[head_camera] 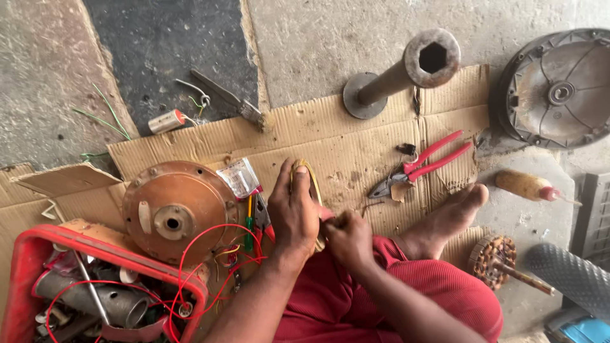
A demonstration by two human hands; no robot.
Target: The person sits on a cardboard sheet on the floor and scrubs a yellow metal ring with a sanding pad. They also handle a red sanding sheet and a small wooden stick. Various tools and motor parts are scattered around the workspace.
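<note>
Both hands meet over the lap: left hand (293, 213) in closed grip on yellow loop (309, 174), right hand (348, 238) pinching its end.

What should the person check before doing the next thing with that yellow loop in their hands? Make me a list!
1. Left hand has a firm hold on the yellow loop: ok, the fingers wrap round it.
2. Right hand is on the loop's lower end: cannot tell, the fingers hide it.
3. Red-handled pliers lie close by on the cardboard: ok.
4. Bare foot is away from the pliers' tips: ok, they lie apart.
5. Red wires from the round copper-coloured motor cover are out of the way of the hands: not ok, they trail right beside the left wrist.
</note>
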